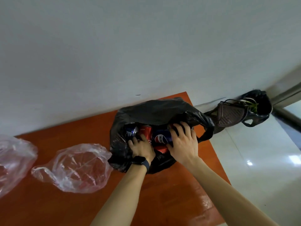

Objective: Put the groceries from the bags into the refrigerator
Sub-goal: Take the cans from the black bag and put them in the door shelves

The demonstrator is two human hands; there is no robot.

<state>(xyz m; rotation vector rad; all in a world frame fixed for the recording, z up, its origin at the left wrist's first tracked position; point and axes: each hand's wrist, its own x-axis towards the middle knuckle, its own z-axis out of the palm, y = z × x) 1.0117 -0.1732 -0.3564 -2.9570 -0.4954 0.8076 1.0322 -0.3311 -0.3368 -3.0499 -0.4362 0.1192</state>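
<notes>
Evidently little is done yet: the cans [145, 132] are seen lying in the black bag [146, 111] on the desk [73, 128], two clear bags [76, 167] are set beside it, and no refrigerator is shown. A blue can [160, 137] is gripped by the curled fingers of the right hand [184, 142]. The left hand [141, 147] is sunk among the cans, and what its fingers hold cannot be told.

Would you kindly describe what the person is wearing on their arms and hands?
Both forearms are bare, with no sleeves or gloves in view. The left hand has a dark wristband, black with a bluish strap, at its wrist; the right hand wears nothing visible.
</notes>
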